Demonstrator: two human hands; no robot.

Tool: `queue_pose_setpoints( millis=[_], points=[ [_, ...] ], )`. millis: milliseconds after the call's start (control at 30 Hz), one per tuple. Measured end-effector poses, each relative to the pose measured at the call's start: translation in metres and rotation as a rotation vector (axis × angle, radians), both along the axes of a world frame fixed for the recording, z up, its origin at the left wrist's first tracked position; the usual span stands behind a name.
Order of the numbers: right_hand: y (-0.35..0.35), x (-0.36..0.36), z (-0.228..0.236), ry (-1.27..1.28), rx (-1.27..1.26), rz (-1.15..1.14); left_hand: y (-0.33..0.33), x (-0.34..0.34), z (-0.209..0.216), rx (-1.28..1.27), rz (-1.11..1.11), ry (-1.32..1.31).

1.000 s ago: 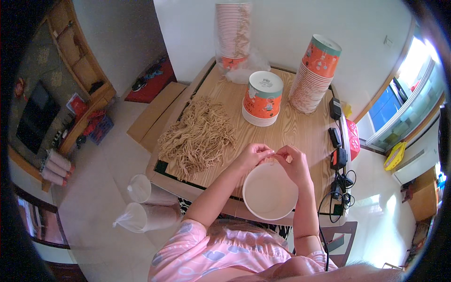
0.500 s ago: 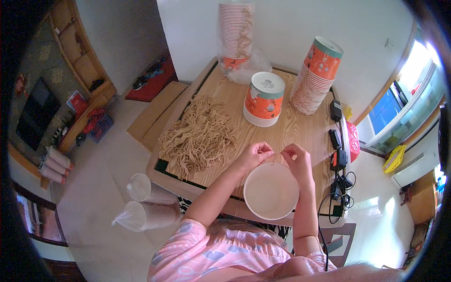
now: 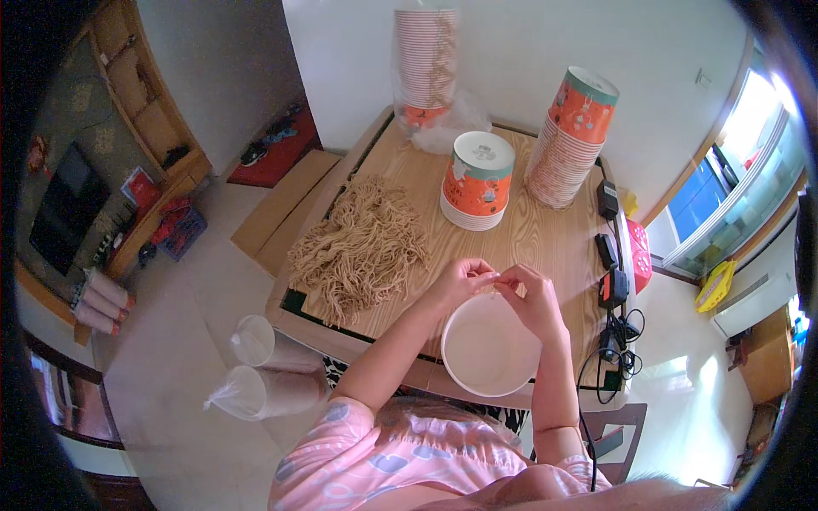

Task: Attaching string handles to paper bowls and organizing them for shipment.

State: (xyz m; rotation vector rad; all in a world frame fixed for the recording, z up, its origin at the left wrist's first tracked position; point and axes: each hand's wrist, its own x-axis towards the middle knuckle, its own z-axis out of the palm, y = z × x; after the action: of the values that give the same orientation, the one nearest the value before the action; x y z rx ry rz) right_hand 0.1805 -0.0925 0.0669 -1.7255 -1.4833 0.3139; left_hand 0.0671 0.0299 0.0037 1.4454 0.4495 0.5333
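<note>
A white paper bowl (image 3: 490, 349) stands open at the near edge of the wooden table (image 3: 545, 238), and nothing shows inside it. My left hand (image 3: 463, 281) and my right hand (image 3: 530, 300) meet over its far rim. Their fingertips are pinched together on a thin pale strand that is too small to make out clearly. A loose pile of brown noodles (image 3: 362, 247) lies on the table to the left of my hands, apart from them.
Behind the bowl stand a short stack of orange cups (image 3: 477, 179), a taller leaning stack (image 3: 569, 140), and a high stack in a plastic bag (image 3: 424, 60). Black power adapters (image 3: 608, 251) with cables and a pink box (image 3: 639, 255) line the right edge. Bagged cups (image 3: 251, 366) lie on the floor at left.
My hands drew slightly apart half a second ago and have come back together over the bowl's far rim. The bowl and the noodle pile have not moved.
</note>
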Motion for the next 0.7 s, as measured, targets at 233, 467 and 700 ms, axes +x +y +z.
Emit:
queue_pose_setpoints(
  millis=[233, 467, 700],
  points=[
    [0.001, 0.004, -0.005, -0.006, 0.015, -0.006, -0.002, -0.004, 0.006, -0.054, -0.045, 0.038],
    [0.007, 0.004, -0.010, 0.062, 0.064, -0.030, 0.001, -0.009, 0.005, -0.073, -0.072, 0.023],
    [0.011, 0.014, -0.017, 0.092, 0.087, 0.099, 0.013, -0.010, -0.004, -0.171, -0.180, -0.025]
  ],
)
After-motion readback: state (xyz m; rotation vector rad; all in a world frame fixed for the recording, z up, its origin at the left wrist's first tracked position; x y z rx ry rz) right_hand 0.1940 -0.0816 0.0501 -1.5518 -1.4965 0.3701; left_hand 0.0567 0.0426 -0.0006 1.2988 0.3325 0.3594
